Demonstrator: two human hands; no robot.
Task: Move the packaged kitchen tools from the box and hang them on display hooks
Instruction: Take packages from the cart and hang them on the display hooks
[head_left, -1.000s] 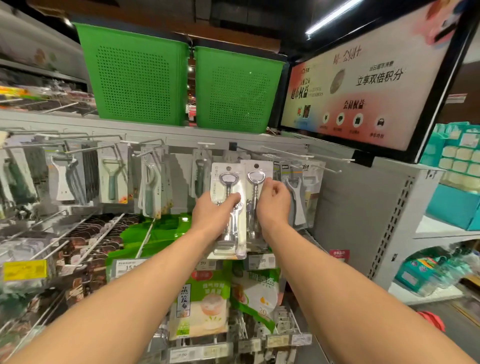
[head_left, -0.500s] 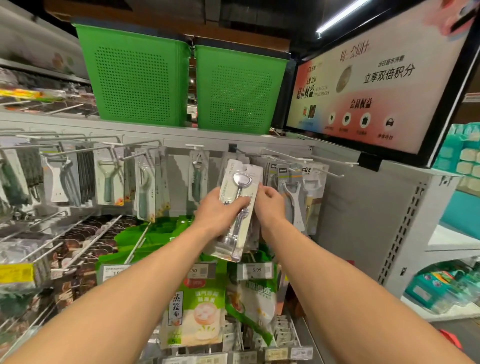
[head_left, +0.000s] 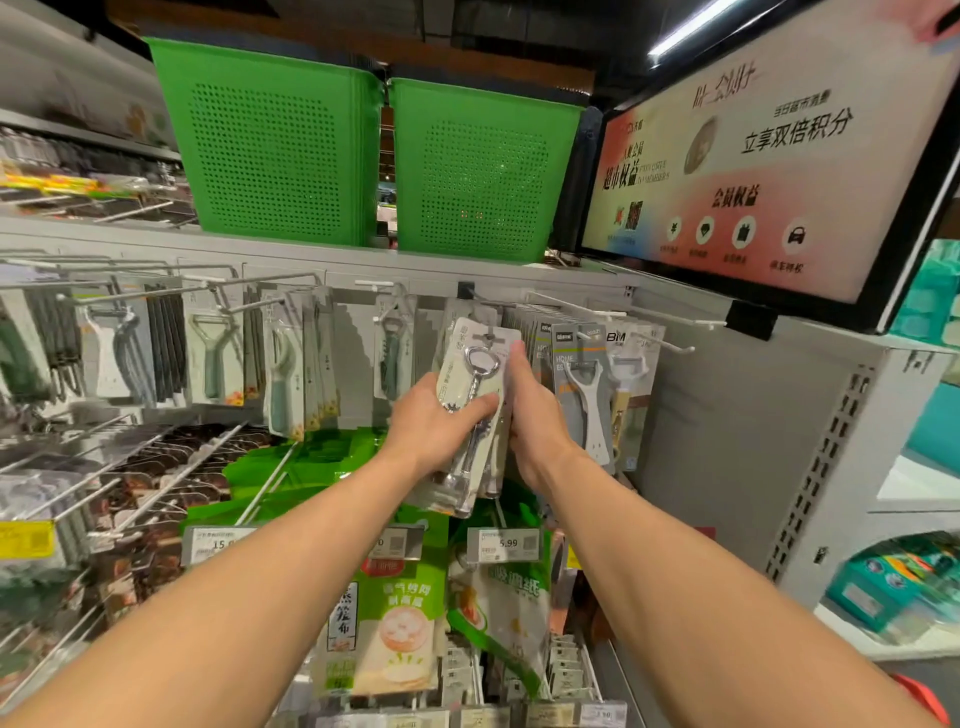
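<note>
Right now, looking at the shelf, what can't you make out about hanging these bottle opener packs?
All in the head view:
- Their hook, hidden behind the bottle opener packs that the left hand grips.
- Right hand: fingers mostly behind those packs.
- The box, outside the frame.
- Left price label, partly covered by the left forearm.

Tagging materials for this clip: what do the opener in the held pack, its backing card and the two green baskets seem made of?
Bottle opener: metal with a polished, chrome-like finish; it shows bright mirror glints.
Backing card: probably glossy printed cardboard, thin and flat; a clear cover may lie over it, hard to tell.
Green baskets: moulded plastic, matte, with regular grids of small holes.
</note>
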